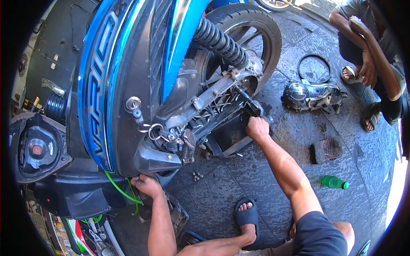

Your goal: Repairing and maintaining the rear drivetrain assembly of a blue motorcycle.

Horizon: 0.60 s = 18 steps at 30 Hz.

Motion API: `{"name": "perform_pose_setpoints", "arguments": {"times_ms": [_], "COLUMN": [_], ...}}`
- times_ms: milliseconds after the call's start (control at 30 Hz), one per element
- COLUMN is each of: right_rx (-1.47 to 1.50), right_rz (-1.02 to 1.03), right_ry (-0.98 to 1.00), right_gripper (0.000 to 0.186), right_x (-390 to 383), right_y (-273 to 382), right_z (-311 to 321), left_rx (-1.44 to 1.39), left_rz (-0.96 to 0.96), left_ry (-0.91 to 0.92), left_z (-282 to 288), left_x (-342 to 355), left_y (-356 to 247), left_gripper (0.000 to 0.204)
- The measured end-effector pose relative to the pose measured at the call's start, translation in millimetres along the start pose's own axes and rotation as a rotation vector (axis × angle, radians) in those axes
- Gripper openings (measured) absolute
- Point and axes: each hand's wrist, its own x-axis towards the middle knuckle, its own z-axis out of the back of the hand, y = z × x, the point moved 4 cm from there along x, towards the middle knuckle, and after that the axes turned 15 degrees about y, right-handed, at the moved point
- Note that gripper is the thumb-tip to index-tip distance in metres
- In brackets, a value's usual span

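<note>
A blue and black scooter [173, 55] stands with its rear wheel [267, 42], coiled shock [218, 40] and bare metal drive casing [205, 96] showing. My right hand [258, 128] is closed at a dark frame [230, 132] below the axle shaft [243, 94]; what its fingers grip is hidden. My left hand [146, 184] is closed at the lower edge of the black body panel [156, 155], beside a green hose [119, 185]; I cannot make out what it holds. Several small nuts [197, 176] lie on the tiled floor between my arms.
At right, another person [367, 59] squats with arms crossed. A removed casing [311, 96], black belt [300, 68], stained block [325, 151] and green bottle [334, 181] lie on the floor. Black panels [64, 196] sit at left. My sandalled foot [246, 217] is below my hands.
</note>
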Motion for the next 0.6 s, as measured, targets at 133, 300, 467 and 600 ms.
{"name": "perform_pose_setpoints", "arguments": {"times_ms": [133, 300, 467, 600], "right_rx": [-0.141, 0.634, 1.447, 1.905], "right_rz": [0.077, 0.207, 0.409, 0.551], "right_ry": [0.116, -0.166, -0.212, -0.419], "right_gripper": [0.024, 0.033, 0.031, 0.038], "right_x": [7, -75, -106, -59], "right_y": [7, 20, 69, 86], "right_z": [-10, 17, 58, 68], "left_rx": [-0.039, -0.187, -0.308, -0.358], "left_rz": [-0.031, -0.033, -0.047, 0.012], "left_ry": [-0.010, -0.047, -0.014, 0.033], "left_z": [-2, 2, 2, -5], "left_x": [-3, 9, 4, 7], "left_y": [3, 26, 12, 29], "left_gripper": [0.027, 0.019, 0.020, 0.019]}}
